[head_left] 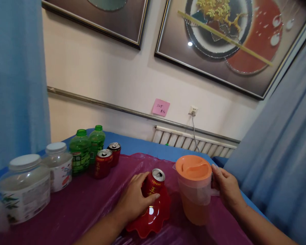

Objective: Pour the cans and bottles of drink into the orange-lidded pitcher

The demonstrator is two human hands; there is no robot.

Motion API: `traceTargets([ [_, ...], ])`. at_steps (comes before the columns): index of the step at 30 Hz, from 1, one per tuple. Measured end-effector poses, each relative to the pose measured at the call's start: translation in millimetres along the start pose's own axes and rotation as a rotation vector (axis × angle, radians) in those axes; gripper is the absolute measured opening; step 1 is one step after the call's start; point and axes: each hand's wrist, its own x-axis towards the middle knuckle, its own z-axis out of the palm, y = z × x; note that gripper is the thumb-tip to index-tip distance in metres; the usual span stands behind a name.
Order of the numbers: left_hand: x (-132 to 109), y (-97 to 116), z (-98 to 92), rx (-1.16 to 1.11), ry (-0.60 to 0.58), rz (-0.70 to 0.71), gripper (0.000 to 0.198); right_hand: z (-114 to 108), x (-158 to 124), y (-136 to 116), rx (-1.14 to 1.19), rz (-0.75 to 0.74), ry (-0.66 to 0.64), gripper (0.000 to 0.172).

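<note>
Risks, as judged: spill from the pitcher (196, 206), center right of the frame, if its one-sided hold lets it tilt; its lower part looks amber, contents uncertain. Rocking of the red can (154, 183), lower center, if its base meets the wavy rim of the red dish (156, 217); whether the can rests on the dish cannot be told. A knock between can and pitcher, if either swings across the narrow gap.

Left hand (135, 196): curled round the can, thumb across its lower front, fingers behind; can within the grasp, top exposed. Right hand (226, 186): closed about the pitcher's handle, at the frame's right; pitcher body left of the grasp, orange lid (193, 168) uppermost.
</note>
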Motion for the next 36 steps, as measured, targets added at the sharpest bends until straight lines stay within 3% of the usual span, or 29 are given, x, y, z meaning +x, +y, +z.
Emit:
traceTargets([
  [3, -1.4, 2.0, -2.0, 0.051, -0.019, 0.015, 0.058, -3.4, 4.1, -14.2, -0.036, 0.090, -0.137, 0.056],
  [17, -6.6, 3.3, -4.6, 0.102, -0.154, 0.003, 0.070, 4.7, 24.4, -53.1, -0.353, -0.002, -0.271, 0.057],
  [29, -10.2, -2.5, -1.0, 0.026, -0.173, 0.045, 0.061, 19.4, 25.2, -54.8, -0.453, -0.134, -0.320, 0.059],
  [36, -11.2, -2.9, -0.6, 0.021, -0.183, 0.043, 0.067, 18.7, 29.3, -50.3, -0.474, -0.129, -0.372, 0.058],
])
